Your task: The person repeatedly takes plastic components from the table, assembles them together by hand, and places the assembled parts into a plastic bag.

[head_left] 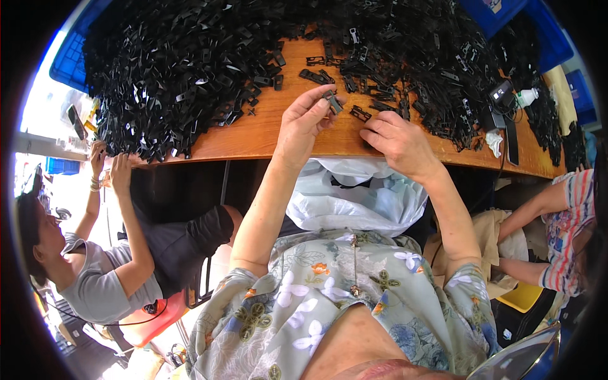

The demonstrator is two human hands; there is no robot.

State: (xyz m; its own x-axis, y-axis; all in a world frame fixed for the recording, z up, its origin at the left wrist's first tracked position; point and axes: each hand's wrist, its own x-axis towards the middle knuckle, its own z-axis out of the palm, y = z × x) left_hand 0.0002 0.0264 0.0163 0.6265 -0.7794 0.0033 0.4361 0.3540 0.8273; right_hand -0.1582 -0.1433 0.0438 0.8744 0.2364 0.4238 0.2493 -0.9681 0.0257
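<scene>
My left hand (pixel 310 117) pinches a small dark plastic part (pixel 334 102) between thumb and fingertips, raised over the front of the wooden table (pixel 253 133). The part looks like a flat clip piece with a shiny grey face. To its right my right hand (pixel 402 142) hovers near the table edge with fingers curled and closed together; whatever is in them, if anything, is hidden. Just beyond those fingers lies a black frame-shaped plastic piece (pixel 360 113) with openings. Several similar black pieces (pixel 316 76) are scattered on the wood past my hands.
Large heaps of black plastic parts (pixel 171 69) cover the table's back and sides. A white plastic bag (pixel 354 202) hangs open below the front edge. Another person (pixel 107 266) works at the left; a person in a striped sleeve (pixel 563 202) sits right. A phone (pixel 512 142) lies right.
</scene>
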